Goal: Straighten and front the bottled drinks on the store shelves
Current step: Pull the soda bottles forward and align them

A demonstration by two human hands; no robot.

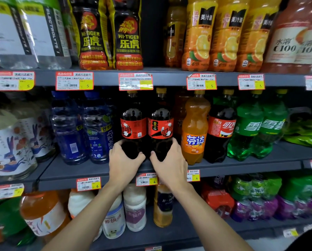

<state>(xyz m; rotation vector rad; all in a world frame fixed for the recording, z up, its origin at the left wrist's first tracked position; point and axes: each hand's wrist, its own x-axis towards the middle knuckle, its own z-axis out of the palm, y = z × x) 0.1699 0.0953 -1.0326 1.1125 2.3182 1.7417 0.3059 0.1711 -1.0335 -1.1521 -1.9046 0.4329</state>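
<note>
Two dark cola bottles with red labels and yellow caps stand side by side on the middle shelf. My left hand grips the lower body of the left cola bottle. The right cola bottle is held low down by my right hand. Both bottles are upright and set back from the shelf's front edge. Their bases are hidden behind my hands.
Right of the colas stand an orange soda bottle, another cola and two green soda bottles. Blue drink bottles stand to the left. Energy drinks and orange juice fill the upper shelf, mixed bottles the lower one.
</note>
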